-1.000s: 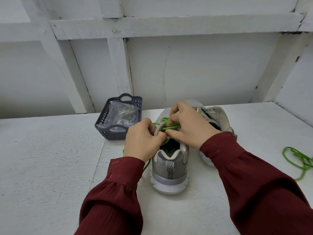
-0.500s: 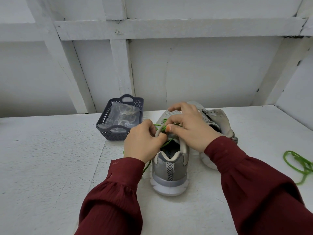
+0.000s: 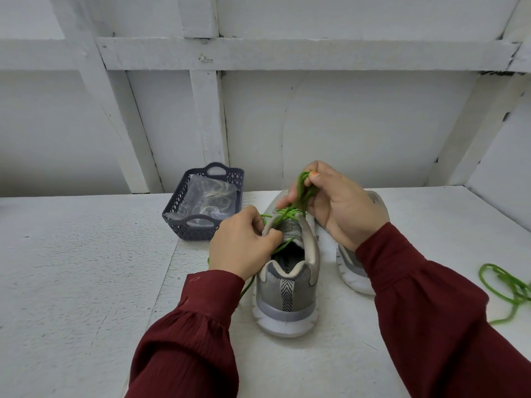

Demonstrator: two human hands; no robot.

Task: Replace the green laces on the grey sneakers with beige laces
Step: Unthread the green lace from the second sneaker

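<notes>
Head view: your left hand is curled on the collar of the near grey sneaker, fingers pinching its rim, likely to pin the shoe to the tabletop against the pull. Your right hand, raised above the tongue, pinches a bunch of green lace strands drawn up taut from the eyelets; the lift looks meant to drag slack out of the lacing. The heel faces you, so both hands reach the eyelet rows evenly. The second sneaker sits just beside it on the right, mostly hidden by your wrist. A loose green lace lies well apart at the right edge, probably set out of the way. The dark basket beyond your left hand holds a clear packet of pale coils, presumably the beige laces, kept near.
</notes>
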